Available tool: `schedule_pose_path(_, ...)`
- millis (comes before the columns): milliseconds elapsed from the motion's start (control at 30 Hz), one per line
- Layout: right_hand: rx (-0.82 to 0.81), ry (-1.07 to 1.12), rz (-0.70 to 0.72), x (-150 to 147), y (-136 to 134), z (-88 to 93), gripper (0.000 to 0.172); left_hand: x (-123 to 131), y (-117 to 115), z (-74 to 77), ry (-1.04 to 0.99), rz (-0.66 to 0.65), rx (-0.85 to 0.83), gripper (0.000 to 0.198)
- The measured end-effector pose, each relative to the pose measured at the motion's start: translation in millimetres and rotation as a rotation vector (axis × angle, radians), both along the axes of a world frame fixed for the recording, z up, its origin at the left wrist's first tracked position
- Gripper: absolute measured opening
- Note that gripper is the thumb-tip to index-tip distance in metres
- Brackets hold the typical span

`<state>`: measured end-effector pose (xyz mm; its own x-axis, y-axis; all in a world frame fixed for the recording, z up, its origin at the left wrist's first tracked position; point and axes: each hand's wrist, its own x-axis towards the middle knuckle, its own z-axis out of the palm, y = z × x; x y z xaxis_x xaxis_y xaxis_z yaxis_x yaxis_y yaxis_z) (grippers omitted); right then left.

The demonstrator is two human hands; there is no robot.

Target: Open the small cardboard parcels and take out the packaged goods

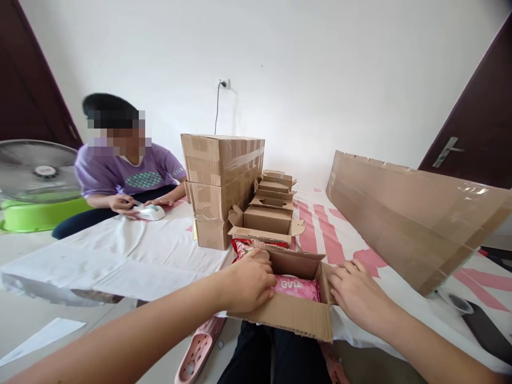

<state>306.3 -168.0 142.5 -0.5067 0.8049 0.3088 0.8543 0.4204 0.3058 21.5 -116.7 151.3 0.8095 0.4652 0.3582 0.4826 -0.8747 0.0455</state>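
A small open cardboard box [296, 314] stands in front of me at the surface's near edge, its flaps folded out. Inside lies a pink printed packet [298, 288] with pale lettering. My left hand [250, 280] is closed over the box's left side, fingertips reaching in beside the packet. At the right side, my right hand [354, 285] grips the side flap with bent fingers; part of this grip is hidden. Just behind the box, a red and pink packet [242, 248] shows partly, next to my left hand.
Several open cardboard boxes [266, 221] line up behind. Taped cartons [206, 197] are stacked at their left. A large carton [400, 213] leans at right, near a dark phone-like object [488, 330]. A person [140, 176] at left handles a small white device [152, 212]. A fan [40, 170] stands beyond.
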Motion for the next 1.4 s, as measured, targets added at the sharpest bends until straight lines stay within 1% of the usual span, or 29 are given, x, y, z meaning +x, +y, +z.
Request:
schedule_pose_path(67, -0.053, 0.068, 0.034, 3.8, -1.6, -4.9, 0.021, -2.0, 4.5, -0.2, 0.115, 0.036, 0.019, 0.020)
schedule_pose_path(133, -0.093, 0.174, 0.092, 3.7, -1.3, -7.0, 0.031, -7.6, 5.5, 1.8, 0.174, 0.114, 0.063, 0.030)
schedule_pose_path(233, -0.171, 0.287, 0.132, 0.8, 4.4, -5.8, 0.031, -17.3, 2.3, 8.4, 0.262, 0.216, 0.109, 0.044)
schedule_pose_path(267, -0.225, 0.298, 0.121, 0.4, 7.9, -5.6, 0.039, -19.3, 0.6, 11.1, 0.308, 0.247, 0.113, 0.045)
schedule_pose_path(300, -0.300, 0.301, 0.099, 0.6, 11.9, -6.2, 0.058, -20.3, -1.2, 13.6, 0.360, 0.279, 0.111, 0.046)
schedule_pose_path(333, -0.395, 0.301, 0.073, 1.3, 16.1, -7.8, 0.080, -20.3, -2.7, 15.5, 0.418, 0.318, 0.105, 0.048)
schedule_pose_path(367, -0.502, 0.305, 0.049, 2.3, 20.3, -10.4, 0.098, -19.4, -3.9, 16.5, 0.479, 0.361, 0.094, 0.050)
schedule_pose_path(400, -0.603, 0.317, 0.029, 3.5, 24.1, -13.8, 0.111, -18.0, -4.5, 16.3, 0.535, 0.402, 0.079, 0.053)
schedule_pose_path(467, -0.727, 0.372, 0.007, 5.3, 29.5, -22.3, 0.125, -14.6, -3.1, 11.6, 0.600, 0.453, 0.041, 0.060)
schedule_pose_path(533, -0.741, 0.441, -0.002, 5.3, 31.3, -31.0, 0.132, -12.5, 1.2, 3.2, 0.606, 0.463, 0.008, 0.068)
schedule_pose_path(600, -0.710, 0.495, -0.017, 3.6, 30.5, -38.2, 0.130, -11.8, 6.4, -3.8, 0.581, 0.472, -0.032, 0.077)
schedule_pose_path(633, -0.698, 0.513, -0.025, 2.5, 29.7, -40.9, 0.128, -11.5, 8.3, -4.6, 0.573, 0.485, -0.055, 0.080)
schedule_pose_path(667, -0.692, 0.529, -0.030, 1.5, 28.9, -42.9, 0.126, -10.7, 9.3, -2.9, 0.581, 0.495, -0.074, 0.081)
schedule_pose_path(733, -0.693, 0.567, -0.029, 0.3, 28.0, -45.6, 0.124, -6.2, 9.0, 8.6, 0.638, 0.500, -0.090, 0.079)
schedule_pose_path(800, -0.699, 0.606, -0.014, 0.2, 27.8, -46.7, 0.121, 3.7, 7.3, 26.9, 0.671, 0.451, -0.103, 0.064)
schedule_pose_path(867, -0.695, 0.626, -0.004, 0.5, 28.0, -46.7, 0.119, 18.8, 7.8, 42.5, 0.615, 0.369, -0.171, 0.046)
schedule_pose_path(900, -0.690, 0.625, -0.003, 0.5, 28.0, -46.4, 0.118, 27.5, 10.0, 46.2, 0.571, 0.330, -0.215, 0.039)
schedule_pose_path(933, -0.685, 0.620, -0.005, 0.3, 27.9, -46.1, 0.118, 36.3, 13.7, 46.3, 0.543, 0.305, -0.254, 0.034)
schedule_pose_path(967, -0.683, 0.612, -0.010, -0.1, 27.7, -45.7, 0.119, 44.8, 18.9, 42.8, 0.542, 0.294, -0.274, 0.032)
schedule_pose_path(1000, -0.682, 0.606, -0.019, -0.5, 27.2, -45.5, 0.119, 52.3, 25.4, 36.1, 0.566, 0.292, -0.286, 0.034)
schedule_pose_path(1033, -0.682, 0.603, -0.030, -0.9, 26.6, -45.7, 0.120, 58.4, 32.7, 27.3, 0.604, 0.296, -0.302, 0.038)
schedule_pose_path(1067, -0.683, 0.603, -0.038, -1.2, 26.0, -46.2, 0.120, 62.8, 40.5, 17.4, 0.644, 0.298, -0.328, 0.036)
schedule_pose_path(1133, -0.676, 0.614, -0.046, -1.0, 25.2, -49.1, 0.118, 65.9, 55.4, -1.3, 0.707, 0.280, -0.406, 0.035)
schedule_pose_path(1200, -0.659, 0.631, -0.038, 0.2, 25.9, -54.2, 0.117, 62.5, 66.0, -14.1, 0.727, 0.234, -0.479, 0.044)
schedule_pose_path(1300, -0.637, 0.661, -0.012, 2.8, 29.8, -64.1, 0.115, 52.9, 70.4, -21.0, 0.712, 0.177, -0.539, 0.055)
schedule_pose_path(1400, -0.626, 0.670, 0.013, 5.5, 33.8, -73.0, 0.114, 47.7, 65.8, -20.7, 0.690, 0.147, -0.530, 0.053)
